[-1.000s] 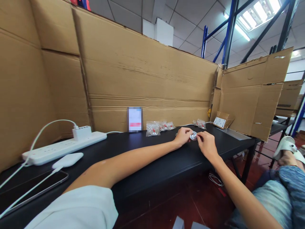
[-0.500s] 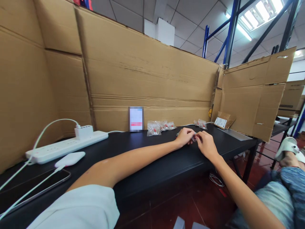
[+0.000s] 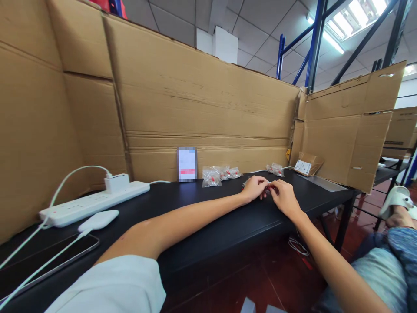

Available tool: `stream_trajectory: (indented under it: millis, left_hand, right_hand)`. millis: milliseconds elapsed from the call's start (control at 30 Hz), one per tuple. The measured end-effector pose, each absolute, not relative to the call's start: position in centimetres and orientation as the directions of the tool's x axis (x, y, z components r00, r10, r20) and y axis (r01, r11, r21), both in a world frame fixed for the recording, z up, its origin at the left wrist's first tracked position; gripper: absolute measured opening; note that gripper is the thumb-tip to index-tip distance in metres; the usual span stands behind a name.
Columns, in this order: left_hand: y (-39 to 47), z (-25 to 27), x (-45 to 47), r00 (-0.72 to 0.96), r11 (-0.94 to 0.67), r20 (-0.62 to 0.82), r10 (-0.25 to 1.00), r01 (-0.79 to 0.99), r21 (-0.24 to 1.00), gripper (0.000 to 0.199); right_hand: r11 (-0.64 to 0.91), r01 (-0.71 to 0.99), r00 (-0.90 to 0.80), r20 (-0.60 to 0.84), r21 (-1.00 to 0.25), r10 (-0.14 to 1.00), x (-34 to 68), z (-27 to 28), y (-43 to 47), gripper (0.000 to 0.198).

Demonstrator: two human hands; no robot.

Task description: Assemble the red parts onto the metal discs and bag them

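Observation:
My left hand [image 3: 254, 189] and my right hand [image 3: 284, 196] meet close together over the black table, fingers pinched. Between their fingertips is a small clear plastic bag [image 3: 267, 190] with a bit of red showing; most of it is covered by the fingers. Another scrap of clear plastic with red peeks out behind my left hand. Farther back, to the left of my hands, lie several clear plastic bags [image 3: 211, 177] with small red pieces inside. More such bags [image 3: 275, 169] lie beyond my hands, near the cardboard wall.
A screen [image 3: 187, 164] leans against the cardboard wall [image 3: 202, 100]. At left are a white power strip [image 3: 97, 203], a charger [image 3: 117, 183], a white power pack [image 3: 99, 220], a phone [image 3: 48, 261] and cables. A brown package [image 3: 308, 164] sits at the table's right. Another person's legs [image 3: 378, 269] show lower right.
The view has shifted very slightly. Both hands stay together in nearly the same place, with only small finger movement around the little bag.

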State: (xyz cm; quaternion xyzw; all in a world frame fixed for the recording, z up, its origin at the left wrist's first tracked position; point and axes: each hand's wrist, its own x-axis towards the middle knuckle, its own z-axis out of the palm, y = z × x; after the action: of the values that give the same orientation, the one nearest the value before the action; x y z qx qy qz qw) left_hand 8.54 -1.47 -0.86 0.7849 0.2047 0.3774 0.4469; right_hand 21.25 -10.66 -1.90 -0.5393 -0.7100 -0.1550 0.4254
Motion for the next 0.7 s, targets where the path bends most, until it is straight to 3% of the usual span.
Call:
stream_trajectory:
  millis: [433, 700]
  left_hand:
    - [-1.96, -0.72, 8.37, 0.670, -0.512, 0.395, 0.629, -0.025, 0.859, 0.019]
    - [-1.92, -0.65, 8.25, 0.718, -0.517, 0.398, 0.571, -0.062, 0.854, 0.021]
  right_hand:
    - [0.182, 0.956, 0.050, 0.739, -0.231, 0.672, 21.40, -1.93, -10.57, 0.016]
    - [0.186, 0.963, 0.015, 0.729, -0.194, 0.684, 21.33, -1.81, -10.68, 0.015]
